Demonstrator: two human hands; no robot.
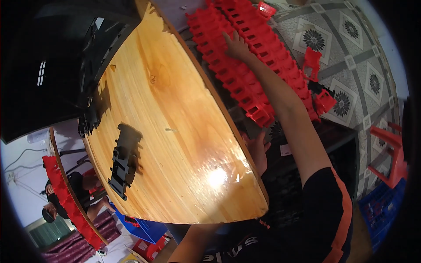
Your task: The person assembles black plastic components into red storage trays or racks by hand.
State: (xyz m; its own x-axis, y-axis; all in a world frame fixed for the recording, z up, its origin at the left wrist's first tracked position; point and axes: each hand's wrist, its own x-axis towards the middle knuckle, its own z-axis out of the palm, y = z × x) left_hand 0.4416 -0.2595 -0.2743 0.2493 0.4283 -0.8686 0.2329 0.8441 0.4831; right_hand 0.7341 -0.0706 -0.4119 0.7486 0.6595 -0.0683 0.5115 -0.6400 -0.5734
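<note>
head view: shows the right hand [237, 46] at the rows of red plastic parts [232, 72] beyond the right edge of the wooden table [177, 103], fingers slightly apart; cannot tell whether gripping one. shows the left hand [258, 153] partly hidden by that edge, near the rows' lower end, hold unclear. also shows a black plastic part [123, 153] lying on the table, well apart from both hands.

Red stool [397, 163]; patterned tile floor [330, 24]; purple curtain [104, 229]; blue bin [151, 233].

Right hand [237, 46] on red plastic parts [239, 76]; left hand [259, 153] beside wooden table [175, 105] bearing black bracket [127, 147].
</note>
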